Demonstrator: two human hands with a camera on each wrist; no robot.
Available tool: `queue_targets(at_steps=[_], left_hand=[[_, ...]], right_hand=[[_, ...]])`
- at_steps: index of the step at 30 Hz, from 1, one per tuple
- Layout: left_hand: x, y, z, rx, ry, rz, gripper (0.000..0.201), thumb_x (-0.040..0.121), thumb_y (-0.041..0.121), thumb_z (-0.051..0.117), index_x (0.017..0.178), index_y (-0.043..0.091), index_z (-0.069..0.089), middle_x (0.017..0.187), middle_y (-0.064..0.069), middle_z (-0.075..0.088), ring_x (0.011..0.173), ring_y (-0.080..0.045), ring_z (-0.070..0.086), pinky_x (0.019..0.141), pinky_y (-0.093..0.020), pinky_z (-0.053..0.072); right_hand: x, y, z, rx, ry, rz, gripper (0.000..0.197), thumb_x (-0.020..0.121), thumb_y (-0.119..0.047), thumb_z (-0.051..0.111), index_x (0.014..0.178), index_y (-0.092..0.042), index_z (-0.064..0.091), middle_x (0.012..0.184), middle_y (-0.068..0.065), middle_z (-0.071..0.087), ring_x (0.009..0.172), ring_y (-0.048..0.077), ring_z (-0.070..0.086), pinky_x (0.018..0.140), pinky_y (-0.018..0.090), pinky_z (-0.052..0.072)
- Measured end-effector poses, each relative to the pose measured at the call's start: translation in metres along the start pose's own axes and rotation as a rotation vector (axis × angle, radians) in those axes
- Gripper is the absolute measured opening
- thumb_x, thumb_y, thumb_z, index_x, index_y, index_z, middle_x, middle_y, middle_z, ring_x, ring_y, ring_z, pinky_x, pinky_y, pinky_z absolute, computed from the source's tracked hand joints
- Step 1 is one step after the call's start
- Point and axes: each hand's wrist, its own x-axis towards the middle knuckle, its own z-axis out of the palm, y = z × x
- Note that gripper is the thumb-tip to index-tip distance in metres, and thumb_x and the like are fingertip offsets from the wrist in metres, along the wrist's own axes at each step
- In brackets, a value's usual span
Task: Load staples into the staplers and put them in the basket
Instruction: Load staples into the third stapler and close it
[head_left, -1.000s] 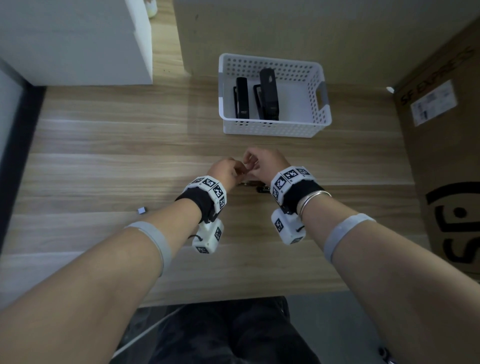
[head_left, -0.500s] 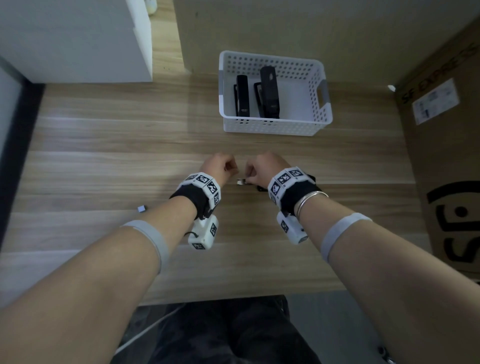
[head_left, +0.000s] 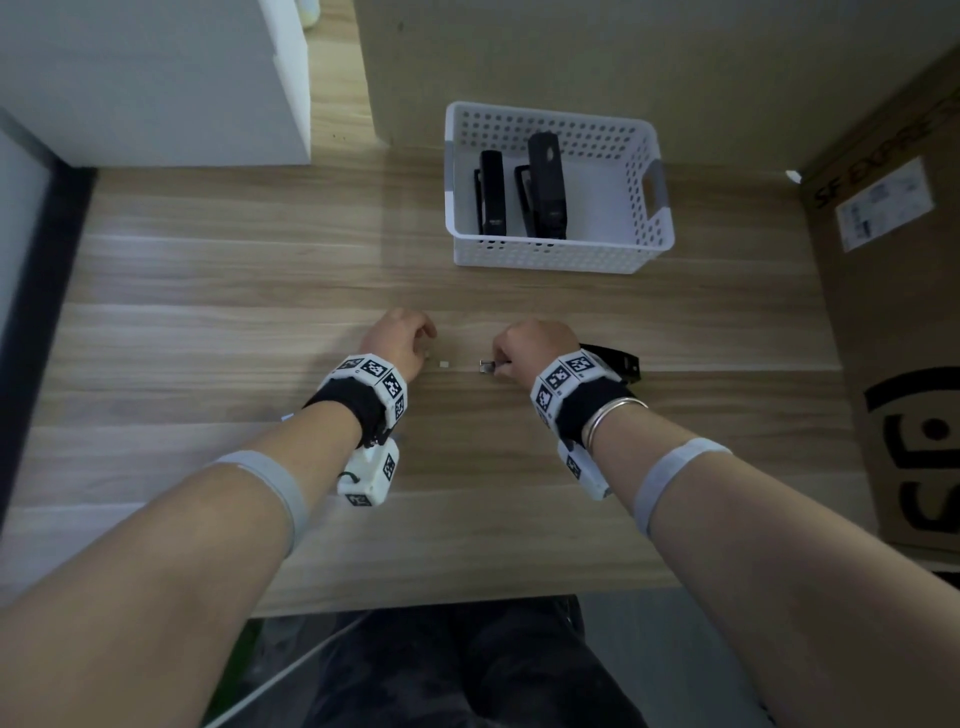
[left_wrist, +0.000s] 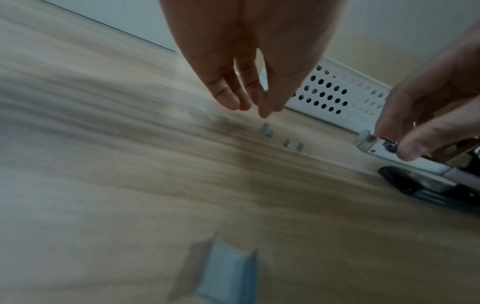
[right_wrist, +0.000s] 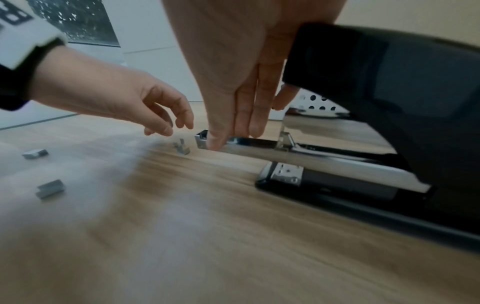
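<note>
A black stapler (right_wrist: 363, 127) lies open on the wooden table (head_left: 208, 338), its lid raised and its metal magazine rail (right_wrist: 259, 145) sticking out to the left. My right hand (right_wrist: 233, 139) pinches the front end of that rail; in the head view this hand (head_left: 501, 364) covers most of the stapler (head_left: 615, 358). My left hand (head_left: 423, 345) hovers just left of it, fingers loosely hanging and holding nothing (left_wrist: 252, 109). Two small staple pieces (left_wrist: 267, 130) (left_wrist: 293, 147) lie on the table between the hands. The white basket (head_left: 550, 257) holds two black staplers (head_left: 492, 192) (head_left: 545, 187).
Two short staple strips (right_wrist: 35, 153) (right_wrist: 49, 188) lie on the table to the left, near my left wrist. A brown cardboard box (head_left: 893, 312) stands along the right edge. A white cabinet (head_left: 156, 78) fills the back left corner.
My hands were touching over the stapler's front and have moved apart. The left hand has drawn back to the left, and small staple pieces now lie between the hands.
</note>
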Motion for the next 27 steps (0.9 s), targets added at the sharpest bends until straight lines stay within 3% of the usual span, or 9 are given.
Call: queue_targets(at_steps=[6, 11, 13, 16, 22, 24, 27], left_hand=[[0.000, 0.002, 0.006, 0.120, -0.088, 0.144, 0.026, 0.082, 0.007, 0.059, 0.104, 0.014, 0.069, 0.116, -0.013, 0.056, 0.114, -0.033, 0.046, 0.094, -0.036, 0.042], [0.002, 0.005, 0.007, 0.157, -0.093, 0.179, 0.018, 0.082, 0.009, 0.062, 0.098, 0.010, 0.069, 0.113, -0.012, 0.058, 0.111, -0.031, 0.046, 0.092, -0.039, 0.046], [0.004, 0.007, 0.007, 0.180, -0.117, 0.190, 0.016, 0.082, 0.011, 0.064, 0.096, 0.008, 0.068, 0.114, -0.012, 0.058, 0.113, -0.031, 0.046, 0.093, -0.039, 0.045], [0.004, 0.007, 0.008, 0.212, -0.128, 0.203, 0.017, 0.083, 0.009, 0.062, 0.098, 0.007, 0.067, 0.115, -0.013, 0.057, 0.114, -0.031, 0.045, 0.093, -0.040, 0.045], [0.000, 0.010, 0.007, 0.277, -0.127, 0.251, 0.018, 0.085, 0.004, 0.050, 0.101, 0.006, 0.058, 0.102, -0.016, 0.064, 0.102, -0.031, 0.052, 0.081, -0.039, 0.045], [0.001, 0.011, 0.007, 0.234, -0.131, 0.242, 0.019, 0.084, 0.002, 0.048, 0.101, 0.006, 0.058, 0.099, -0.017, 0.066, 0.099, -0.032, 0.055, 0.080, -0.040, 0.047], [0.002, 0.016, 0.007, 0.097, -0.105, 0.217, 0.025, 0.086, 0.003, 0.049, 0.107, 0.005, 0.062, 0.108, -0.019, 0.063, 0.102, -0.033, 0.058, 0.084, -0.037, 0.046]], right_hand=[[0.006, 0.000, -0.005, 0.049, -0.058, 0.066, 0.025, 0.094, -0.034, 0.057, 0.110, -0.019, 0.068, 0.114, 0.004, 0.067, 0.106, 0.023, 0.062, 0.076, 0.029, 0.041], [0.003, 0.012, -0.001, 0.012, -0.058, 0.138, 0.015, 0.089, -0.015, 0.063, 0.101, -0.016, 0.072, 0.101, 0.003, 0.070, 0.091, 0.023, 0.065, 0.076, 0.030, 0.045], [0.000, 0.017, -0.002, 0.044, -0.064, 0.175, 0.012, 0.088, -0.017, 0.065, 0.097, -0.016, 0.073, 0.096, 0.003, 0.071, 0.085, 0.023, 0.064, 0.079, 0.032, 0.047], [-0.002, 0.017, -0.003, 0.125, -0.023, 0.176, 0.015, 0.089, -0.024, 0.063, 0.098, -0.017, 0.072, 0.100, 0.002, 0.071, 0.094, 0.024, 0.065, 0.089, 0.034, 0.050], [-0.007, 0.011, -0.005, 0.153, 0.062, 0.129, 0.020, 0.093, -0.018, 0.053, 0.105, -0.021, 0.069, 0.107, 0.003, 0.070, 0.101, 0.025, 0.063, 0.090, 0.034, 0.047], [-0.008, 0.011, -0.006, 0.181, 0.073, 0.131, 0.021, 0.093, -0.017, 0.052, 0.103, -0.021, 0.069, 0.108, 0.003, 0.070, 0.102, 0.025, 0.063, 0.091, 0.035, 0.048], [-0.010, 0.010, -0.006, 0.209, 0.077, 0.117, 0.021, 0.093, -0.017, 0.053, 0.104, -0.021, 0.070, 0.110, 0.002, 0.070, 0.104, 0.023, 0.063, 0.092, 0.034, 0.048]])
